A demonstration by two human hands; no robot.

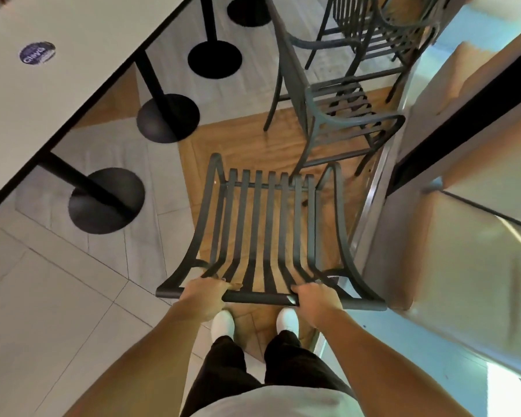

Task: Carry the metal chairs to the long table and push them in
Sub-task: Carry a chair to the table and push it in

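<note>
A dark metal slatted chair (268, 224) stands directly in front of me, its back toward me. My left hand (203, 297) grips the top rail of the backrest on the left side. My right hand (318, 297) grips the same rail on the right side. The long white table (57, 55) runs diagonally along the upper left, on black posts with round bases. Whether the chair's legs touch the floor is hidden by the seat.
Two more dark metal chairs (346, 121) (373, 28) stand ahead by a dark small table (289, 76). A steel and glass partition (403, 164) runs close along the right. Round black table bases (107, 200) line the left. Floor is tile and wood.
</note>
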